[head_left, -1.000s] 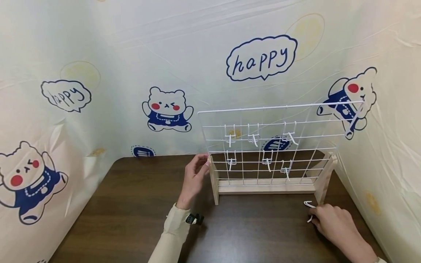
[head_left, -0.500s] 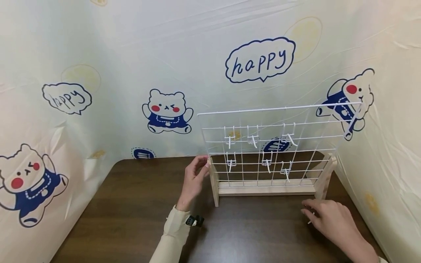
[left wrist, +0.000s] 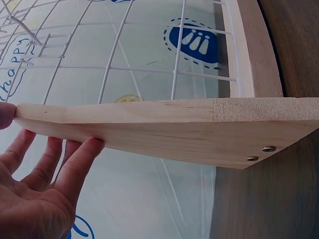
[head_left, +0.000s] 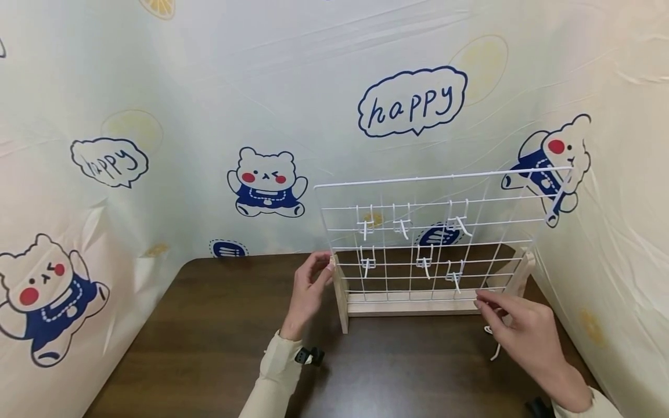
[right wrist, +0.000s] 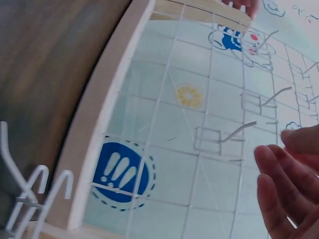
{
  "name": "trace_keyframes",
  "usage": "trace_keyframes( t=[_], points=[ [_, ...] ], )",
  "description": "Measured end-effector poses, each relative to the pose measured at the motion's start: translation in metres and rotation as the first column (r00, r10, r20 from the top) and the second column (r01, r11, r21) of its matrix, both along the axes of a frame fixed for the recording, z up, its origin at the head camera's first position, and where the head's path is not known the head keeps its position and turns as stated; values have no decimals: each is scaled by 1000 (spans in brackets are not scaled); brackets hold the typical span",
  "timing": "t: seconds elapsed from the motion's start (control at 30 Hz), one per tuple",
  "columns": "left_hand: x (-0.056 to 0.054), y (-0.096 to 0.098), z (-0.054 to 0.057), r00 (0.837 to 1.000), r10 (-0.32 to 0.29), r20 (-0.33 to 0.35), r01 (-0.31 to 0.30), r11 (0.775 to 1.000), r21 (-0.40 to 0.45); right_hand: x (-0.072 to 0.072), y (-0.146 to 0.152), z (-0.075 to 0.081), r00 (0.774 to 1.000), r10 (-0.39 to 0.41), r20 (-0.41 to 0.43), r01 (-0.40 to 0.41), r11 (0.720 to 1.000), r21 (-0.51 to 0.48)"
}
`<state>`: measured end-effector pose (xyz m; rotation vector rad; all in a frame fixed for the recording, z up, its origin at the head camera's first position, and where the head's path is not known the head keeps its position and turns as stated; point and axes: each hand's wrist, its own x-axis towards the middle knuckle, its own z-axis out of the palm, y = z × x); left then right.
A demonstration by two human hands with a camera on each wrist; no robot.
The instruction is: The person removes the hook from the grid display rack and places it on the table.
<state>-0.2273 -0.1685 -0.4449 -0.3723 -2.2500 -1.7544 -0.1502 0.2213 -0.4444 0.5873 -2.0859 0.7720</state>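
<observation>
A white wire grid rack point(head_left: 384, 255) stands upright in a pale wooden base point(head_left: 418, 306), with several white hooks point(head_left: 424, 262) hanging on its wires. My left hand point(head_left: 308, 290) grips the upper end of the left wooden side panel point(left wrist: 164, 134), thumb at its edge and fingertips against its outer face. My right hand point(head_left: 528, 331) is raised in front of the rack's lower right corner, fingers loosely bent with nothing between them. Below it, partly covered in the head view, a loose white hook point(right wrist: 30, 201) is near the base's right end.
Dark wooden tabletop point(head_left: 209, 337) stretches left and forward of the rack. A printed cloth point(head_left: 209, 87) with bears and "happy" bubbles surrounds it at the back and sides. A black wrist camera point(head_left: 309, 355) sits at my left cuff.
My right hand came over the loose hook, then rose up and away toward the rack, leaving the hook behind. The left hand stayed on the side panel. The head view tilted slightly up.
</observation>
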Motion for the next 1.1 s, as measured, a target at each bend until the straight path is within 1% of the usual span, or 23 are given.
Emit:
trace_keyframes(
  t=[0.17, 0.33, 0.47, 0.6, 0.7, 0.87, 1.1],
  points=[
    [-1, 0, 1, 1000, -4, 5, 4, 1000, 0, -10, -5, 13, 995, 14, -100, -22, 997, -76],
    [-1, 0, 1, 1000, -3, 7, 3, 1000, -3, -18, -11, 24, 987, 35, -158, -51, 994, -102],
    [0, 0, 0, 1000, -2, 3, 2, 1000, -5, -21, -16, 34, 986, 47, -159, -65, 992, -109],
    [0, 0, 0, 1000, -3, 4, 3, 1000, -5, -21, -19, 42, 989, 47, -139, -63, 992, -108],
    [0, 1, 1, 1000, -5, 6, 5, 1000, -4, -22, -21, 45, 990, 37, -139, -53, 992, -113],
    [-2, 1, 3, 1000, -8, 1, 9, 1000, -10, -28, -23, 50, 986, 35, -161, -56, 990, -130],
    [-2, 0, 3, 1000, -6, 1, 6, 1000, -11, -34, -26, 56, 989, 19, -146, -44, 984, -172]
  ],
)
